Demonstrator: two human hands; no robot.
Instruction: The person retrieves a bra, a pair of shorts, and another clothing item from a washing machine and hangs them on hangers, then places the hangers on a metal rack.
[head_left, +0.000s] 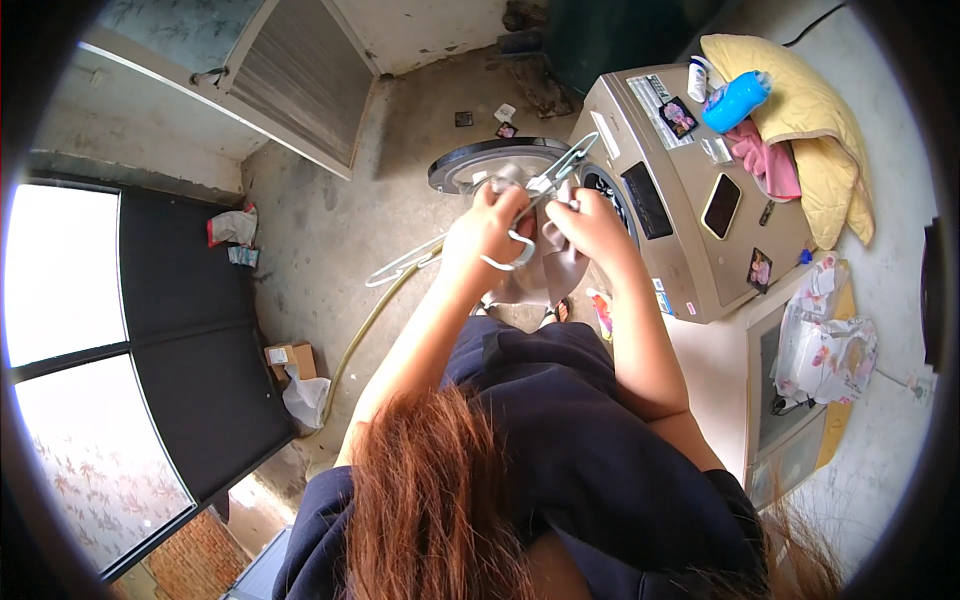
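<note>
While brown hair (pixel 430 490) and dark clothing (pixel 600 460) fill the lower middle of the frame, the left hand (pixel 485 225) and right hand (pixel 592 222) meet near the centre, both with fingers curled tightly on a pale grey cloth (pixel 540 283), bunched at its top and hanging between them. Pale wire hangers (pixel 570 155) cross at the hands; whether the fingers grip these too, I cannot tell. A wire end could snag the cloth if it were tugged sideways, and a loosened pinch could drop it onto the concrete floor (pixel 320 215). Just beyond, the round door (pixel 452 165) of a washing machine (pixel 690 265) stands open, where a swinging hanger might catch its rim. At upper right, a jolt to the machine could shift the phone (pixel 720 207) or blue bottle (pixel 738 102) on top.
</note>
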